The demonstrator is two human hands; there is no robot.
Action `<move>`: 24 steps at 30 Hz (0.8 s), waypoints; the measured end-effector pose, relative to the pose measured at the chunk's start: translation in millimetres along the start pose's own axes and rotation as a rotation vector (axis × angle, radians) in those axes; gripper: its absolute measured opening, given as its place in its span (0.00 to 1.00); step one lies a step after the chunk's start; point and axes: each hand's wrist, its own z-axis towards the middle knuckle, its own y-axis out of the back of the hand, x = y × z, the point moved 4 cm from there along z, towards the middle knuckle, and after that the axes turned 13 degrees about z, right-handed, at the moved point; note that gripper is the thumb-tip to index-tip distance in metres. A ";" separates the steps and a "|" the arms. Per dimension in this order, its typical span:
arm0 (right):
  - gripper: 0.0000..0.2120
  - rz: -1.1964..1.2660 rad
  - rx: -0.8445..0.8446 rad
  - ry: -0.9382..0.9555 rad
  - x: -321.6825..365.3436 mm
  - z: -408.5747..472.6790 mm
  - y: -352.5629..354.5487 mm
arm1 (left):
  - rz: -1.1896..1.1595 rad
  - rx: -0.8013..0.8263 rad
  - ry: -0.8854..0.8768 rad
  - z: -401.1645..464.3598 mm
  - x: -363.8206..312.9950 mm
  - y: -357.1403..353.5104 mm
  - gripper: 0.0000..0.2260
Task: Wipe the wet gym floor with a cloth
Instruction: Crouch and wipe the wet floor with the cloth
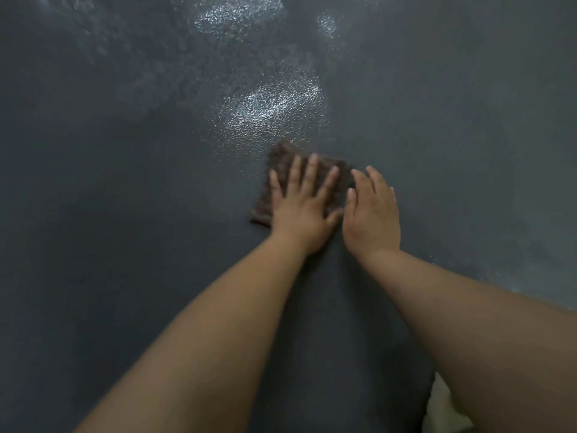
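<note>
A small brown cloth (281,164) lies flat on the dark grey textured gym floor (125,214). My left hand (301,201) presses down on it with fingers spread straight, covering most of the cloth. My right hand (371,214) lies flat on the floor just right of the cloth, fingers straight, its fingertips at the cloth's right edge. A shiny wet patch (268,106) glistens on the floor directly beyond the cloth. The picture is slightly blurred.
More wet glistening patches (231,17) show farther away at the top, with a smaller one (327,25) to the right. A pale object (443,410) peeks out under my right forearm at the bottom edge.
</note>
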 end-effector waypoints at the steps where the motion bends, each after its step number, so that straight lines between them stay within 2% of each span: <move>1: 0.25 0.014 -0.014 -0.007 -1.4 0.3 2.4 | -0.008 -0.006 -0.053 -10.7 -14.4 -5.5 0.32; 3: 0.22 0.036 -0.033 -0.020 -4.2 -1.2 5.5 | -0.005 -0.026 -0.117 -34.4 -29.1 -11.8 0.35; 5: 0.20 0.055 -0.056 -0.014 -6.6 -5.6 6.0 | 0.013 -0.040 -0.165 -53.7 -34.4 -17.3 0.33; 9: 0.20 0.109 -0.068 -0.012 -6.6 -28.3 -4.5 | 0.002 -0.003 -0.255 -84.2 -30.9 -24.0 0.34; 11: 0.21 0.118 -0.078 0.023 -4.8 -45.5 -10.2 | -0.075 -0.007 -0.282 -93.8 -22.6 -19.5 0.33; 13: 0.21 0.042 -0.057 0.135 -3.1 -66.0 -19.1 | -0.191 -0.008 -0.276 -100.5 -7.5 -12.0 0.29; 16: 0.22 -0.189 0.060 0.273 -2.0 -98.1 -46.3 | -0.266 -0.142 -0.130 -109.7 28.1 -7.9 0.20; 18: 0.28 -0.310 0.151 0.205 3.6 -108.4 -64.8 | -0.263 -0.177 0.018 -111.9 53.7 -8.2 0.19; 21: 0.34 -0.372 0.211 0.077 17.6 -99.6 -77.6 | -0.269 -0.099 0.260 -107.3 84.8 -4.4 0.23; 24: 0.34 -0.380 0.241 0.085 23.2 -79.0 -81.0 | -0.239 0.014 0.369 -96.6 99.2 -1.0 0.28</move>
